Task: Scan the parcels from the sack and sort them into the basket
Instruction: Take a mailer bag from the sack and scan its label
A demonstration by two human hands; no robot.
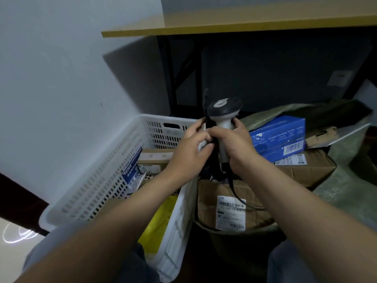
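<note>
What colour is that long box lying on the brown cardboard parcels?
The long rectangular box is blue with white print, seen in the head view.

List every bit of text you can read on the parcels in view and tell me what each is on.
"EMS": on the blue-and-white envelope in the white basket.
"402 12": middle of the number under the barcode on the shipping label of the near cardboard box; the rest is blurred.
Blue box: print and barcode sticker too blurred to read.
Other labels: too small or blurred.
</note>
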